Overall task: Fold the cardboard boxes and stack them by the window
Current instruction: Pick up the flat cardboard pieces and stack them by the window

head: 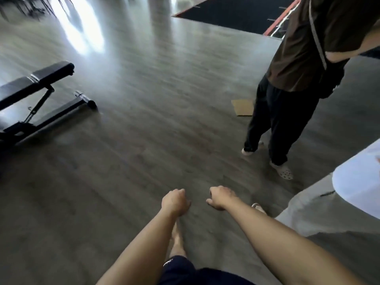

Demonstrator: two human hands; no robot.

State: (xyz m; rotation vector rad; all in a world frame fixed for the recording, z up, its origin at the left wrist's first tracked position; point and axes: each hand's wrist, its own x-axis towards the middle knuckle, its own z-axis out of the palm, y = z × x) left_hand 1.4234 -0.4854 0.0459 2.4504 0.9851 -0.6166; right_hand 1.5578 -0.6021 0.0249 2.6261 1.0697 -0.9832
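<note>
From the head camera I look down on a grey wood-grain floor (144,130), streaked with pale glare at the upper left. My left hand (175,203) and right hand (220,198) hang low in the centre of the view, near each other but apart, forearms reaching in from the bottom edge. Both hands show their backs with the fingers curled under; neither holds anything that I can see. Whether they are clenched tight or only loosely curled I cannot tell, as the fingertips are tucked out of sight.

The only cardboard I can make out is a flat brown cardboard piece (242,108) lying on the floor at the right, well apart from my hands and partly hidden behind the leg of a standing person (296,64). That person wears a brown top, dark trousers and pale perforated clogs, and stands at the upper right, cut off by the frame.

A black weight bench (41,83) sits on the floor at the left edge, its padded back tilted up. A dark mat with a red border (232,15) lies at the top, beyond the standing person. At the lower right, a second figure in light grey trousers and a white garment (320,208) enters the frame beside my right forearm.
</note>
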